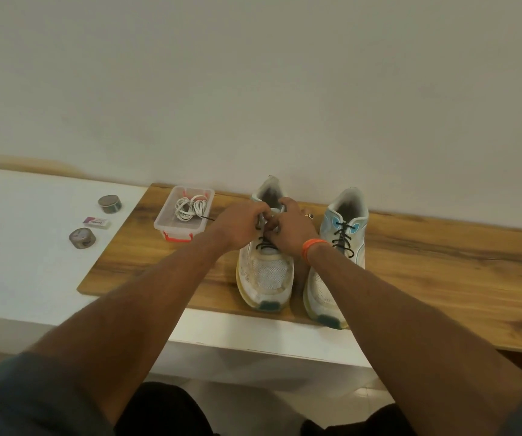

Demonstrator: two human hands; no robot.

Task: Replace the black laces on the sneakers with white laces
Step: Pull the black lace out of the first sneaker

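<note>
Both hands, left hand (243,226) and right hand (292,229), pinch the black lace (266,243) atop the left sneaker (266,265) on the bench (442,272); white laces (190,207) coil in a clear box (162,220) nearby, beside the right sneaker (341,247).

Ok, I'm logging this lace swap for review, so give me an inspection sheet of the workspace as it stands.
Surface: wooden board lying on a white counter.
Job's things: left sneaker and right sneaker side by side, both with black laces; white laces coiled in a clear plastic box.
Clutter: two round tins and a small packet on the counter.
Hands: left hand and right hand both pinch the black lace at the left sneaker's upper eyelets.
Cables: nothing seen.
Surroundings: plain white wall behind.
</note>
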